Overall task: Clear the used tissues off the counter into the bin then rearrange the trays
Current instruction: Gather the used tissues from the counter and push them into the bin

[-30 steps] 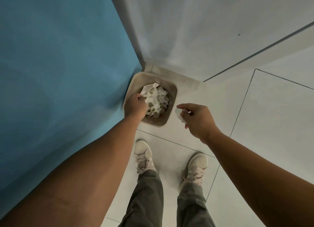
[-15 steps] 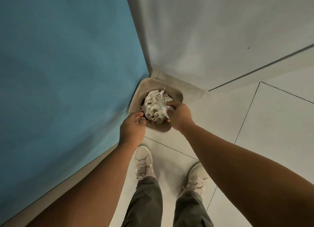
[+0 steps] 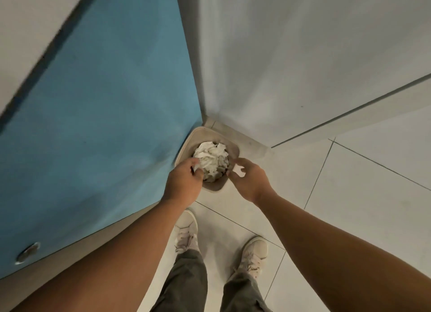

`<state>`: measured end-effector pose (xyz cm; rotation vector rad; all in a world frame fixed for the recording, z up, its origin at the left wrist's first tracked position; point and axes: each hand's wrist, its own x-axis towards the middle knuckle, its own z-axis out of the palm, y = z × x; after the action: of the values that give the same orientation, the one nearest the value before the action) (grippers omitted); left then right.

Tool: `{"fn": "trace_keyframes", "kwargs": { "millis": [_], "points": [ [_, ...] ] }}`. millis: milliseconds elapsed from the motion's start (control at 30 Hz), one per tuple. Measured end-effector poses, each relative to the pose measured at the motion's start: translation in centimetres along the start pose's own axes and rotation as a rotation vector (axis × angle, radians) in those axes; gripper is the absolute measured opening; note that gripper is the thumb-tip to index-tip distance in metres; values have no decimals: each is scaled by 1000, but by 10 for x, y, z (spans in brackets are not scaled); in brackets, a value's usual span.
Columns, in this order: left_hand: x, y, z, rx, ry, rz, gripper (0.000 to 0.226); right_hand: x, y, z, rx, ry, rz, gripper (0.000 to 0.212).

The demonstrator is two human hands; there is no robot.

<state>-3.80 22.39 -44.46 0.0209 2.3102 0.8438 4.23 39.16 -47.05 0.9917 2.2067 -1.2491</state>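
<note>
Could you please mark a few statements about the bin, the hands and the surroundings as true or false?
1. The bin stands on the floor in a corner. True.
2. The bin is empty. False: tissues are heaped in it.
3. Both hands are at the bin. True: left hand and right hand are at its near rim.
4. The person is barefoot. False: they wear pale shoes.
5. The panel left of the bin is red. False: the panel is blue.
</note>
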Motion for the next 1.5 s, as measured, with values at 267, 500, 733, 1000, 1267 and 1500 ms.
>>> {"fn": "trace_keyframes", "kwargs": {
  "millis": [267,500,733,1000,1267,1500],
  "points": [
    [-97,107,-68,101,126,280,45,-119,-86,-105,-90,105,-292,45],
    [-195,179,-134,122,277,412,53,-216,-165,-187,-200,199,-588,48],
    [-269,218,-207,131,484,550,47,-282,-239,-227,-236,237,-819,51],
    [-317,227,-288,135,731,540,43,-322,-321,-238,-243,240,-1063,49],
    [-325,184,-343,111,826,433,41,-320,-386,-190,-327,164,-1169,47],
    [-290,142,-406,112,852,358,39,-284,-448,-136,-387,89,-1130,46]
  ]
}}
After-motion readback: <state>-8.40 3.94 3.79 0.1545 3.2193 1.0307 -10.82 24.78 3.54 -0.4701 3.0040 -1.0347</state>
